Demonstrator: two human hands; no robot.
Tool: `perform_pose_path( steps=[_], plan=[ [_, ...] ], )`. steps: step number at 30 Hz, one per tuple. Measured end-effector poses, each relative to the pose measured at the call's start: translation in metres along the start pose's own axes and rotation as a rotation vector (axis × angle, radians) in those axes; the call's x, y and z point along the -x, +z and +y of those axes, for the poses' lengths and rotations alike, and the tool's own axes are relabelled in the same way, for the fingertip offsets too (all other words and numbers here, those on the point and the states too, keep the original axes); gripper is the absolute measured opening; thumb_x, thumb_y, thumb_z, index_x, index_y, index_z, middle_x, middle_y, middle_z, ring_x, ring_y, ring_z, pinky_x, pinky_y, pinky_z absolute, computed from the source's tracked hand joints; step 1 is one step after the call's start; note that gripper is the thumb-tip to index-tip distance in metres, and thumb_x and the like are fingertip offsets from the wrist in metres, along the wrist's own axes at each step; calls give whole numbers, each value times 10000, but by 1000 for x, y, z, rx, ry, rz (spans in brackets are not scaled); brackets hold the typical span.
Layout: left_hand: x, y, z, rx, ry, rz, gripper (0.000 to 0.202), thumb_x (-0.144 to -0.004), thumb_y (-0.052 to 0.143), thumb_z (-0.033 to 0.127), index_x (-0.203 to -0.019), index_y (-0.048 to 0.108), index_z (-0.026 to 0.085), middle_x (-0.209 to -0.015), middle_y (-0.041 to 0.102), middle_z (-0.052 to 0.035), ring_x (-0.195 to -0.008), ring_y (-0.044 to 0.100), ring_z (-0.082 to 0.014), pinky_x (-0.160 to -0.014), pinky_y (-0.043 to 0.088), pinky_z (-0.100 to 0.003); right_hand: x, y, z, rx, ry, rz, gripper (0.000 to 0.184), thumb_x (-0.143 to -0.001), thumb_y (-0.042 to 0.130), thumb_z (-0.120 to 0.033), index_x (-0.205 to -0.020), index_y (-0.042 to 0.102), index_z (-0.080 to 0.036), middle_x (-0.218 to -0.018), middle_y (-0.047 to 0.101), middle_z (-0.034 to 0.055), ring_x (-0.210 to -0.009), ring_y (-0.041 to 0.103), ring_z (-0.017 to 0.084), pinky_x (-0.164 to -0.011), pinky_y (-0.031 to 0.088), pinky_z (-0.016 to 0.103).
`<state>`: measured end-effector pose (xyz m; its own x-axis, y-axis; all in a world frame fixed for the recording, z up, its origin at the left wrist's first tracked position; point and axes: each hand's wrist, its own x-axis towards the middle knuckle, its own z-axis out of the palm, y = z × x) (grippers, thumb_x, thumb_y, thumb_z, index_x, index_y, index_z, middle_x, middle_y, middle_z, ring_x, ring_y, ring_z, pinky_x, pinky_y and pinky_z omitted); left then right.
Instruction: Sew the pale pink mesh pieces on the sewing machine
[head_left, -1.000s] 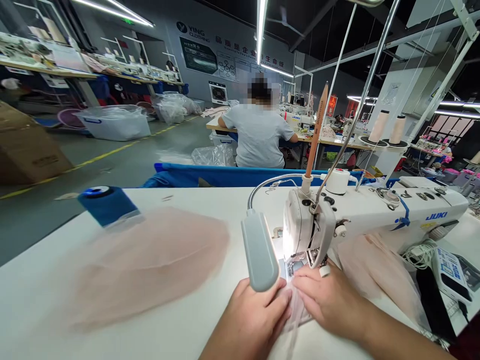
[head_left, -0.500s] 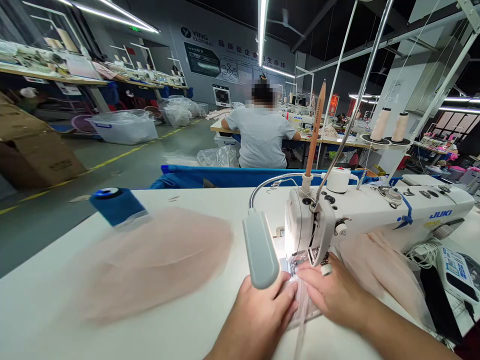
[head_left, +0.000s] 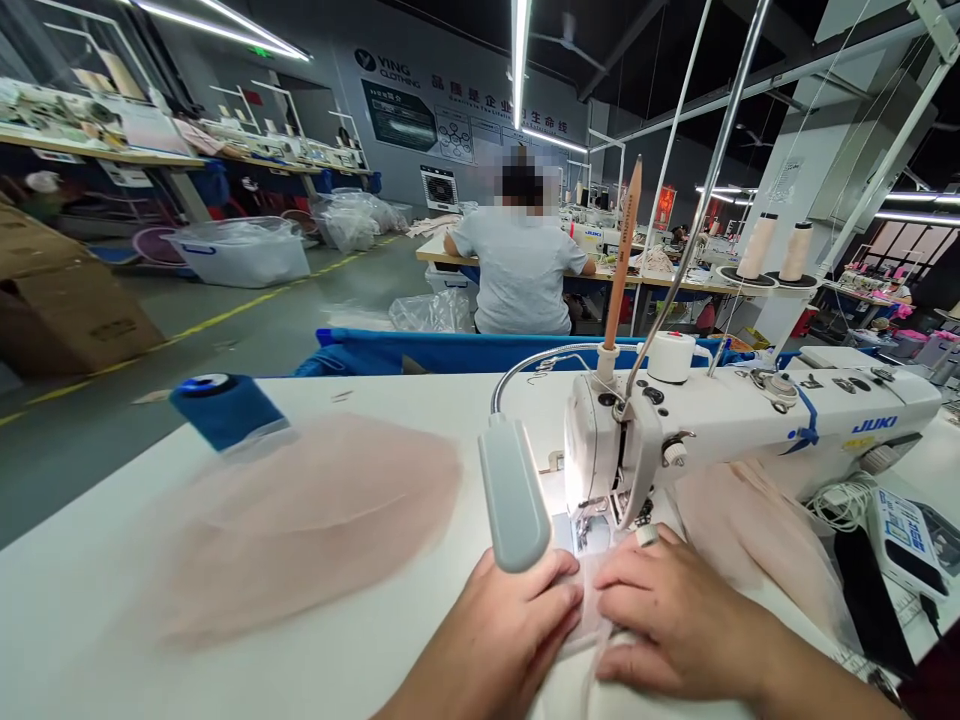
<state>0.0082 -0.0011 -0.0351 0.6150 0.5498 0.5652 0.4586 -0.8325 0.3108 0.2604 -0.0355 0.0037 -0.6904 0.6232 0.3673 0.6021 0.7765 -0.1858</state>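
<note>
- Left hand (head_left: 517, 610): fingers close together, their tips on a pale sheer strip (head_left: 590, 605); I cannot tell whether it pinches it.
- Right hand (head_left: 667, 615): thumb spread from bent fingers, at the strip's three o'clock side; its grip is unclear too.
- The strip lies between both hands, just below the sewing machine (head_left: 592, 440) needle area, which is at their twelve o'clock.
- Lamp head (head_left: 514, 500): eleven o'clock from the hands.
- Sheer pink fabric (head_left: 322, 530) on the table (head_left: 420, 640): between nine and ten.
</note>
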Motion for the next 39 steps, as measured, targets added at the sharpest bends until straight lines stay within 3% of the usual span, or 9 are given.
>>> perform_pose_path(
  steps=[3,6,8,11,14,18,24,30,39],
  plan=[
    [-2,-7,1,60,-53,-54,316,-1066,421,124,-982,705,234,-994,718,-51,-875,617,-247,-792,497,-387,0,2,-1,-38,-40,25,350,-1027,822,-526,-981,617,-245,-1141,784,48,-1071,680,266,-968,477,411],
    [-8,-15,1,111,-114,-114,323,-927,440,66,-1066,675,239,-1046,695,-55,-928,617,-259,-842,516,-394,-1,3,-2,-43,-10,7,178,-1123,617,-256,-947,597,-243,-1020,767,33,-978,662,240,-920,472,395],
    [-13,-21,1,135,-129,-183,424,-828,467,52,-1137,675,256,-1140,694,-59,-1016,623,-276,-906,520,-409,-3,1,-1,-131,64,44,206,-1117,509,-182,-938,593,-239,-977,754,38,-927,645,233,-889,478,379],
    [-20,-23,0,119,-155,-259,409,-788,505,83,-1117,677,256,-1191,677,-69,-1053,610,-295,-916,511,-417,-6,-4,3,-412,295,126,260,-1137,460,-297,-914,581,-239,-952,711,46,-921,644,233,-869,504,348],
    [-24,-12,-3,109,-156,-154,135,-870,510,150,-906,612,230,-1041,651,-59,-930,577,-262,-838,486,-378,-10,-6,7,-660,510,131,293,-1123,467,-398,-898,565,-238,-919,668,31,-868,626,222,-814,504,322],
    [-27,5,-8,114,-110,-16,217,-1003,473,209,-795,535,226,-880,592,-31,-797,525,-219,-739,439,-336,-13,-4,9,-791,570,114,295,-1101,492,-454,-955,613,-228,-944,690,31,-890,617,230,-837,493,331],
    [-24,2,-8,102,18,58,284,-1050,442,129,-804,555,215,-895,627,-37,-800,545,-210,-765,433,-336,-14,-5,7,-691,499,90,333,-1132,433,-427,-896,565,-233,-942,694,40,-893,629,230,-847,491,344],
    [-7,-4,-3,26,208,52,283,-974,491,18,-873,643,234,-825,638,-16,-776,525,-232,-760,323,-389,1,-8,-1,-282,64,-42,391,-1187,493,-526,-955,614,-235,-948,726,18,-964,645,222,-966,442,367],
    [-10,-10,4,30,272,51,320,-1127,431,101,-963,674,228,-876,708,0,-798,567,-219,-748,304,-395,3,-16,-3,-132,4,-20,385,-1138,647,-574,-987,654,-220,-950,735,3,-975,640,204,-936,412,326]
  ],
)
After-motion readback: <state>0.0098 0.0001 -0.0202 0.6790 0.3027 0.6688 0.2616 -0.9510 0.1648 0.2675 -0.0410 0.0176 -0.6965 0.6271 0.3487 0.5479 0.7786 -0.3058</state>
